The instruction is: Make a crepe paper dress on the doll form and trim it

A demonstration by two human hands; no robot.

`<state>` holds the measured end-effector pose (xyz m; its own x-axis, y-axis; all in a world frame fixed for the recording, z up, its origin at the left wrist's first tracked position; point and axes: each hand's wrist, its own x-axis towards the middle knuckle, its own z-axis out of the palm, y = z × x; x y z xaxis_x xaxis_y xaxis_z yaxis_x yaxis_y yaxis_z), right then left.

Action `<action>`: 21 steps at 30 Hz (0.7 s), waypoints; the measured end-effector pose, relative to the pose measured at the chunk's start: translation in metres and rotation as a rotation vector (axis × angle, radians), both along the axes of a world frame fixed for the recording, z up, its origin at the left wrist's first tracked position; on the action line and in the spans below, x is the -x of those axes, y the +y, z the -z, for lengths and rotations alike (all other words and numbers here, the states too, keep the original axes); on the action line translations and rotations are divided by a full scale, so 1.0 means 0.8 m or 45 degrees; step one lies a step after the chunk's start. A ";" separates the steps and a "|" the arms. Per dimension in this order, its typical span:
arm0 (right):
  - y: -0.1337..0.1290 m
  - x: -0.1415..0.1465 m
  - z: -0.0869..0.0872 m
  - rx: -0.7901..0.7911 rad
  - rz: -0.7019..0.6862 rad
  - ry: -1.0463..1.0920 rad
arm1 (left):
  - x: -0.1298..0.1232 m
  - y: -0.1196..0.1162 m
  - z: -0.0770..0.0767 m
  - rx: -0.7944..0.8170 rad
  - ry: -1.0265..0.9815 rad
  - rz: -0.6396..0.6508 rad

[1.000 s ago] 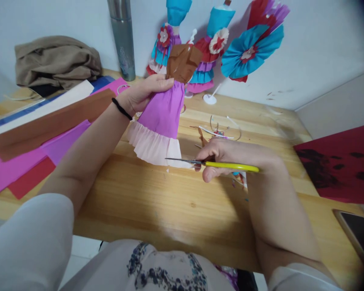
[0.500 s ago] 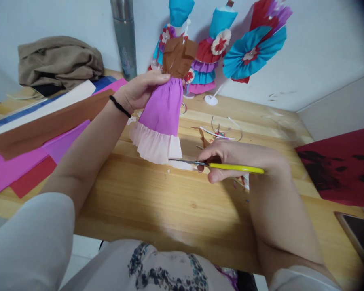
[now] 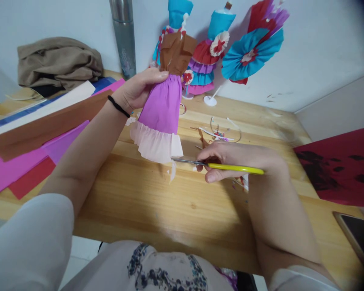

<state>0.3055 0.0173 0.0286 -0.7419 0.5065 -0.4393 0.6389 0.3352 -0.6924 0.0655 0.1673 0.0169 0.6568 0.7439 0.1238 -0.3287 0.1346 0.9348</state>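
Note:
My left hand (image 3: 142, 87) grips a small paper dress at its waist, thumb in front and the other fingers hidden behind it. The dress (image 3: 162, 105) has a brown top, a purple skirt and a pale pink ruffle (image 3: 156, 145) along the hem. In my right hand (image 3: 230, 157) is a pair of scissors (image 3: 233, 167) with yellow handles. Its blades lie at the ruffle's lower right edge and look nearly closed. A thin pale strip (image 3: 173, 171) dangles from the hem beside the blade tips.
Behind stand paper dresses (image 3: 204, 60) on small stands and a blue paper fan flower (image 3: 248, 56). A metal flask (image 3: 123, 44) and a brown cloth (image 3: 60, 60) are at back left. Coloured paper sheets (image 3: 48, 117) lie left, scraps (image 3: 220, 135) right of centre, a phone (image 3: 356, 232) far right.
The pale strip along the hem, previously stretched out along the blades, now hangs down from the ruffle's edge. The blade tips have shifted slightly right. Both hands keep their holds.

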 end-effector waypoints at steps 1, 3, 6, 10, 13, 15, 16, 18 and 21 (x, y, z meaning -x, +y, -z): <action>0.000 -0.001 -0.001 -0.009 0.002 -0.010 | 0.000 -0.001 -0.001 0.004 -0.007 -0.010; 0.000 -0.005 -0.001 -0.038 0.012 -0.035 | -0.001 -0.003 -0.002 0.020 -0.021 -0.044; 0.001 -0.009 -0.001 -0.070 0.037 -0.044 | -0.003 -0.004 -0.002 0.037 -0.035 -0.088; 0.001 -0.009 -0.002 -0.062 0.014 -0.018 | -0.005 -0.001 0.000 0.027 -0.036 -0.086; 0.001 -0.008 -0.001 -0.051 0.017 -0.009 | -0.005 0.000 0.001 0.024 -0.032 -0.060; 0.002 -0.009 0.002 -0.057 0.031 -0.010 | -0.004 -0.002 0.000 0.019 -0.052 -0.064; 0.003 -0.010 0.004 -0.064 0.035 -0.016 | -0.003 -0.003 -0.001 0.015 -0.063 -0.064; 0.003 -0.013 0.006 -0.089 0.038 -0.037 | -0.002 -0.006 -0.003 0.015 -0.091 -0.055; 0.003 -0.017 0.007 -0.133 0.043 -0.123 | -0.001 -0.008 -0.007 0.033 -0.128 -0.052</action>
